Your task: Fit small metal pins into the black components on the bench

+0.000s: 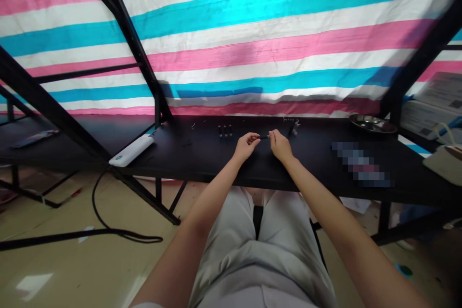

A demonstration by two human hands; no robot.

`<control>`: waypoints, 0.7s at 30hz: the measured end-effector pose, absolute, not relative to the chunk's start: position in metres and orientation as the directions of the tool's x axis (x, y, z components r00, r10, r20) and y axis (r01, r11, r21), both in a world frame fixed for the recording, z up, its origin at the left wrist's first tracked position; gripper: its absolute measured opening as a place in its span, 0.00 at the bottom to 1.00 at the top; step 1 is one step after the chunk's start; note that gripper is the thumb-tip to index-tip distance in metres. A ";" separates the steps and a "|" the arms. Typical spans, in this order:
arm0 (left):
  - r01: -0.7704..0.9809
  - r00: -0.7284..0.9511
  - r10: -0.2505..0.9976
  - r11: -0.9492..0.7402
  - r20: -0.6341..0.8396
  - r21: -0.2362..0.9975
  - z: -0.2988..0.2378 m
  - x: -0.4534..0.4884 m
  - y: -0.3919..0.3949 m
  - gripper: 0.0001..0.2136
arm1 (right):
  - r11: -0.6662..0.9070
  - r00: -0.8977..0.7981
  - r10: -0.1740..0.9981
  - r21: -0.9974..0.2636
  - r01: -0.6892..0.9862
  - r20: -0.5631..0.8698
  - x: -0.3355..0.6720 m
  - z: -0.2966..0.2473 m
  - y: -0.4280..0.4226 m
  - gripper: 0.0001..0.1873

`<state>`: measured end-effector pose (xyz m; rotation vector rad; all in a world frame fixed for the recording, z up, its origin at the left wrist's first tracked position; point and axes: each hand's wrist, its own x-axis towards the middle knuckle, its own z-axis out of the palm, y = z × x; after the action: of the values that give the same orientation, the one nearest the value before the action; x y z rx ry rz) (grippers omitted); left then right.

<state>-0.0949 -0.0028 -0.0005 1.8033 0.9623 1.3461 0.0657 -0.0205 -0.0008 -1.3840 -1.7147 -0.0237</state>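
Observation:
Between my two hands, just above the black table, is a small thin black rod. The fingers of my left hand pinch its left end. My right hand closes its fingertips on the right end, where a bit of white shows. Left of my hands stand three short black pieces with pale ends, side by side. Just beyond my right hand are another dark piece and several tiny white bits, too small to name.
A white power strip lies at the left, its black cable hanging down. At right are a shiny metal dish, a blurred-out flat object and white boxes. Black frame posts rise before a striped sheet.

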 end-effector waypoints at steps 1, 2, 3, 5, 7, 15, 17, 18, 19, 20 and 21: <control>0.189 0.187 0.859 -0.507 0.476 0.841 0.000 -0.095 -0.005 0.07 | 0.372 0.037 0.770 -0.496 0.785 0.637 0.066 -0.001 -0.021 0.22; 0.212 0.178 0.851 -0.523 0.493 0.826 0.002 -0.094 -0.006 0.06 | 0.376 0.032 0.775 -0.500 0.780 0.632 0.066 -0.001 -0.021 0.23; 0.230 0.165 0.840 -0.542 0.516 0.809 0.003 -0.094 -0.008 0.06 | 0.384 0.021 0.781 -0.507 0.772 0.624 0.066 0.000 -0.022 0.23; 0.255 0.149 0.819 -0.574 0.554 0.778 0.005 -0.095 -0.011 0.06 | 0.408 -0.011 0.795 -0.521 0.750 0.606 0.065 0.000 -0.022 0.24; 0.281 0.154 0.810 -0.584 0.565 0.761 0.006 -0.095 -0.013 0.06 | 0.430 -0.033 0.798 -0.530 0.731 0.602 0.064 0.000 -0.022 0.25; 0.321 0.173 0.795 -0.603 0.581 0.730 0.010 -0.094 -0.018 0.06 | 0.440 -0.015 0.754 -0.489 0.753 0.657 0.063 0.000 -0.021 0.26; 0.311 0.170 0.795 -0.604 0.582 0.734 0.009 -0.094 -0.018 0.06 | 0.440 -0.019 0.752 -0.480 0.759 0.659 0.062 0.000 -0.021 0.26; 0.303 0.173 0.796 -0.603 0.580 0.738 0.009 -0.094 -0.017 0.06 | 0.440 -0.019 0.751 -0.478 0.761 0.661 0.062 0.000 -0.021 0.26; 0.296 0.176 0.799 -0.600 0.575 0.743 0.008 -0.094 -0.016 0.06 | 0.439 -0.020 0.750 -0.475 0.763 0.661 0.062 0.000 -0.021 0.26; 0.289 0.181 0.802 -0.597 0.569 0.749 0.007 -0.094 -0.015 0.07 | 0.438 -0.021 0.750 -0.472 0.765 0.661 0.062 0.000 -0.021 0.26; 0.285 0.187 0.805 -0.592 0.562 0.754 0.005 -0.094 -0.013 0.07 | 0.437 -0.021 0.749 -0.470 0.767 0.662 0.062 0.000 -0.021 0.26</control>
<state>-0.0943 -0.0133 0.0053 1.9798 1.0183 1.4032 0.0616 -0.0213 0.0002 -1.3081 -1.7620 -0.0240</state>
